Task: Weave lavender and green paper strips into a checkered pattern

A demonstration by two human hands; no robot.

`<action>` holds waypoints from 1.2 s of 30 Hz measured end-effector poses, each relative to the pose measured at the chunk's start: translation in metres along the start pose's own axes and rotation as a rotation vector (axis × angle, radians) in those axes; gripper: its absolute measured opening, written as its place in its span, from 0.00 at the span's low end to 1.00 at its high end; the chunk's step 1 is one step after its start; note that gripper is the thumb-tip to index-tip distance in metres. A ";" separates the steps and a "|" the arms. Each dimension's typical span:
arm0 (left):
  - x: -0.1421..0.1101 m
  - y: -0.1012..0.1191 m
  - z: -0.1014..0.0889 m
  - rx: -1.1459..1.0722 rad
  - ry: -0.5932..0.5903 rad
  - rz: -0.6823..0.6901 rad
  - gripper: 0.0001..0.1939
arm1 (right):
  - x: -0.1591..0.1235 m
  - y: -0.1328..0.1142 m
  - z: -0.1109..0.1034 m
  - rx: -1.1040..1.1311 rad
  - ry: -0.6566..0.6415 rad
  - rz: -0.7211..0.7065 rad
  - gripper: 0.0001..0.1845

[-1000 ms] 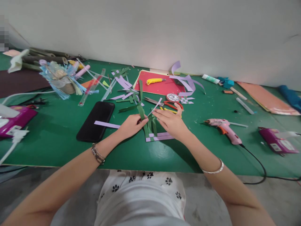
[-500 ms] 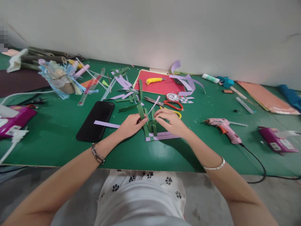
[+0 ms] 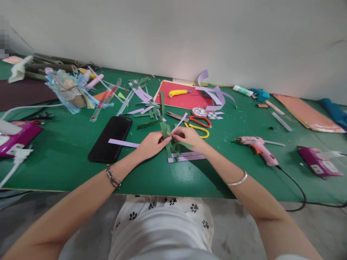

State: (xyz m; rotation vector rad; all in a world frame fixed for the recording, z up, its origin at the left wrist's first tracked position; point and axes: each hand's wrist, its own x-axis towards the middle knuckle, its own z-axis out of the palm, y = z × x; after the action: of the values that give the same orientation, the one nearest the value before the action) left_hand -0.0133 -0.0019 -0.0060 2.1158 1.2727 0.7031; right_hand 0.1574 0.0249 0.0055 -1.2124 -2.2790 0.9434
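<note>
Green and lilac paper strips form a small woven piece (image 3: 185,156) in front of me, its lilac rows lying flat on the table. My left hand (image 3: 152,145) is closed at its left side, thumb and fingers pinching the strips near an upright green strip (image 3: 163,128). My right hand (image 3: 189,138) is closed too, its fingertips meeting the left thumb around a slanting lilac strip (image 3: 179,124). A green strip (image 3: 187,145) bends over beneath the right hand. Another lilac strip (image 3: 123,143) sticks out left of my left hand, over a black phone (image 3: 110,139).
Scissors (image 3: 199,126) with red and yellow handles lie just behind my hands. Farther back are a yellow cutter (image 3: 179,93) on red paper (image 3: 165,99) and loose strips (image 3: 141,94). A pink glue gun (image 3: 258,146) and purple power strip (image 3: 320,160) sit at right.
My right hand has moved left and closed in beside my left fingertips. The slanting lilac strip has tilted further right, and a green strip now bends under the right hand.
</note>
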 end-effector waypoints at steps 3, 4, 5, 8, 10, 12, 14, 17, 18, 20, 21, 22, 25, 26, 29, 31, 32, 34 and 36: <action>0.000 0.000 -0.001 0.007 0.001 -0.020 0.15 | 0.007 -0.001 0.004 -0.284 0.055 -0.108 0.06; 0.000 0.000 -0.001 0.012 0.004 -0.020 0.14 | 0.009 -0.001 0.006 -0.374 0.070 -0.142 0.07; 0.000 0.000 -0.001 0.017 0.010 -0.018 0.13 | 0.010 -0.001 0.007 -0.446 0.075 -0.163 0.08; 0.001 -0.001 -0.001 0.019 0.015 -0.010 0.11 | 0.010 -0.005 0.010 -0.531 0.050 -0.150 0.12; 0.001 -0.002 -0.001 0.010 0.005 -0.003 0.10 | 0.010 -0.008 0.008 -0.529 0.008 -0.114 0.16; 0.001 -0.002 0.000 -0.006 0.001 0.010 0.10 | 0.011 -0.011 0.005 -0.520 -0.044 -0.087 0.19; 0.001 -0.001 0.000 -0.017 0.008 0.019 0.09 | 0.014 -0.012 0.002 -0.505 -0.094 -0.072 0.22; 0.001 -0.001 -0.001 -0.006 0.002 0.006 0.09 | 0.021 -0.010 -0.003 -0.487 -0.153 -0.062 0.27; 0.000 -0.001 -0.001 0.004 -0.003 -0.001 0.10 | 0.024 -0.009 -0.004 -0.480 -0.168 -0.061 0.27; 0.000 -0.001 -0.001 0.024 -0.008 -0.014 0.10 | 0.027 -0.008 -0.004 -0.442 -0.186 -0.072 0.27; 0.000 -0.002 -0.001 0.032 -0.006 -0.021 0.10 | 0.028 -0.007 -0.004 -0.408 -0.185 -0.084 0.27; 0.000 -0.002 -0.001 0.037 -0.003 -0.026 0.10 | 0.028 -0.007 -0.003 -0.370 -0.176 -0.095 0.26; -0.001 -0.001 -0.001 0.029 0.013 -0.032 0.11 | 0.024 -0.005 -0.002 -0.265 -0.114 -0.108 0.21; -0.001 -0.001 -0.001 0.018 0.018 -0.030 0.11 | 0.022 -0.005 -0.002 -0.237 -0.093 -0.106 0.19; -0.002 0.001 -0.001 -0.026 0.016 -0.035 0.14 | 0.015 -0.004 -0.002 -0.157 -0.044 -0.094 0.12; -0.002 0.001 -0.001 -0.056 0.009 -0.050 0.14 | 0.010 -0.005 -0.002 -0.132 0.006 -0.059 0.10; -0.002 0.001 -0.001 -0.068 0.009 -0.057 0.14 | 0.008 -0.005 -0.001 -0.127 0.038 -0.037 0.09; -0.002 0.000 0.000 -0.083 0.017 -0.062 0.12 | 0.003 -0.006 -0.001 -0.115 0.104 0.000 0.07; -0.002 0.001 0.000 -0.091 0.032 -0.066 0.08 | -0.001 -0.007 0.000 -0.097 0.148 0.012 0.06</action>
State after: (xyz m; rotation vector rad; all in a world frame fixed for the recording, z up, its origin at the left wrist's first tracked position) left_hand -0.0136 -0.0039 -0.0057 1.9880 1.2967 0.7542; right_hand 0.1539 0.0214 0.0106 -1.2930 -2.2244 0.7282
